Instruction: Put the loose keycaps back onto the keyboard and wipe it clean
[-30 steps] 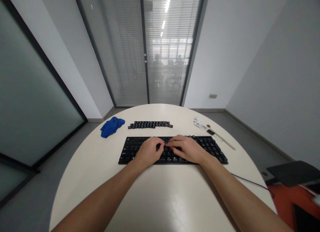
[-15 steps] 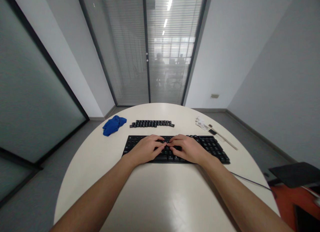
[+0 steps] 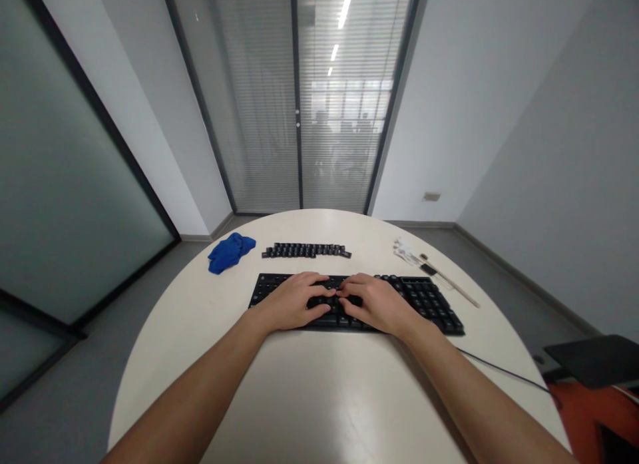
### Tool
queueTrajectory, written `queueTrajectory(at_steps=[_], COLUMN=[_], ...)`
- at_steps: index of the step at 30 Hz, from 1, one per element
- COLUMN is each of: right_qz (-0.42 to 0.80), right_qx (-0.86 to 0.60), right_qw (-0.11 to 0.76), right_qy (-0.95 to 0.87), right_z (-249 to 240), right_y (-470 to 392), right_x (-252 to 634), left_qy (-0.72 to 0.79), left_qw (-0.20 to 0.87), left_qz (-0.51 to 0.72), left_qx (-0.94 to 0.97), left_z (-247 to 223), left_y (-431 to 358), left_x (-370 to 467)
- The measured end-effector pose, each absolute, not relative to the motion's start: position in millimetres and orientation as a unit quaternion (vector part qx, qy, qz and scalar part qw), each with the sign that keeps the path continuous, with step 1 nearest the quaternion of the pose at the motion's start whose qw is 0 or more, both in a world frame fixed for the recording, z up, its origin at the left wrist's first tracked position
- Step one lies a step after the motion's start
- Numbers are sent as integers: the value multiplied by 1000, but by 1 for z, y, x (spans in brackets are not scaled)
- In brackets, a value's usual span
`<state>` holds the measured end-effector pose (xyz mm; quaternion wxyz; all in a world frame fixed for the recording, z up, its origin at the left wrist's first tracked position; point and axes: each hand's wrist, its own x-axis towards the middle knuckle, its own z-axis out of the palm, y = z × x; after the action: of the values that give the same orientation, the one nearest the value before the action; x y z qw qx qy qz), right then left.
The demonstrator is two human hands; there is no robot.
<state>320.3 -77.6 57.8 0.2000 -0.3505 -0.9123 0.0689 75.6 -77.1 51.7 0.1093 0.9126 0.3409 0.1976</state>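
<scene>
A black keyboard (image 3: 419,297) lies on the white table in front of me, its left and middle parts partly covered by my hands. My left hand (image 3: 297,303) rests over it, thumb apart from the outstretched index finger, whose tip reaches the middle keys. Facing it, my right hand (image 3: 379,304) bends its fingers down to the same spot, its thumb a little apart. The two index fingertips nearly meet there. Any small piece under them is too hidden to make out. Behind the keyboard stand rows of loose black keycaps (image 3: 304,250).
A crumpled blue cloth (image 3: 230,251) lies at the back left. At the back right are white cotton swabs (image 3: 403,249), a small black piece (image 3: 428,269) and a long thin stick (image 3: 456,287). The keyboard cable (image 3: 504,369) runs off the right edge, near a dark chair (image 3: 594,357).
The whole view has shifted slightly, moving the scene a little down and right. My fingertips have shifted slightly over the same middle keys; both hands stay on the keyboard.
</scene>
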Motion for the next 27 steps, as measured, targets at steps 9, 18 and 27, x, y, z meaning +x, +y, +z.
queueTrajectory(at_steps=[9, 18, 27], right_qz=[42, 45, 78], right_qx=[-361, -344, -340], right_qw=[177, 175, 218], right_qy=[-915, -921, -912], right_z=[57, 53, 49], right_y=[-79, -77, -75], right_x=[315, 321, 321], left_qy=[332, 367, 448], left_qw=[111, 100, 86], left_qz=[209, 205, 153], left_qx=[913, 902, 877], left_z=[45, 41, 30], left_y=[-75, -77, -72], left_x=[74, 77, 78])
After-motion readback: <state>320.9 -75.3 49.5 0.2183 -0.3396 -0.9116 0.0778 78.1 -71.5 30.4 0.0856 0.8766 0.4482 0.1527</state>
